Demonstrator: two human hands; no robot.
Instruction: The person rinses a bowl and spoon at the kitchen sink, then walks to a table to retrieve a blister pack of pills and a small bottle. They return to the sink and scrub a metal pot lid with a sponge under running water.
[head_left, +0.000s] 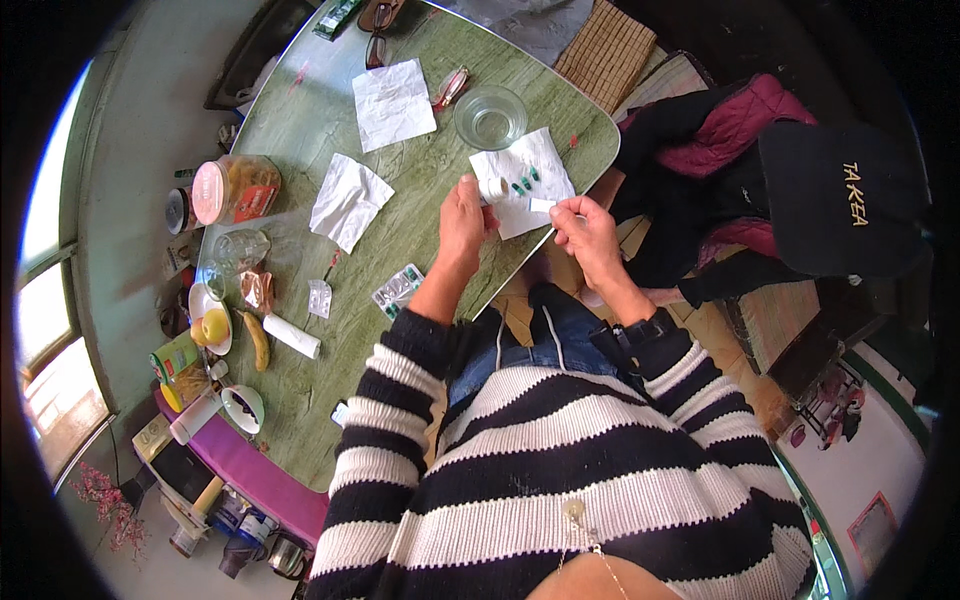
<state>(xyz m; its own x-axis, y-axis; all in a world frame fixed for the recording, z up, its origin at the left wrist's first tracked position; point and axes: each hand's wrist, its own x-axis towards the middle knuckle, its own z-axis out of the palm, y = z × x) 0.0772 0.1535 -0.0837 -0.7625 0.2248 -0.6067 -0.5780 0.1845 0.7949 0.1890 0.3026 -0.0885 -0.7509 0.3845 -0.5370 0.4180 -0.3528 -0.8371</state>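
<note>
My left hand (463, 229) is closed around a small white bottle (492, 189), its lower part hidden by the fingers. Between the thumb and fingers of my right hand (589, 232) is a small flat white piece (541, 205), too small to identify. Both hands are over the near edge of a white paper sheet (517, 221). Several green capsules (526, 182) lie on that sheet, just beyond the bottle. A clear glass bowl (490, 120) touches the sheet's far side. Beside my left wrist lies a blister pack (398, 290) with green capsules.
The green table (420, 187) also bears two more paper sheets (394, 105), eyeglasses (451, 87), a small blister pack (319, 298), a banana (257, 341), a white roll (292, 335), a fruit plate (219, 346) and a lidded jar (236, 190). A person in a black cap (844, 199) is at the right.
</note>
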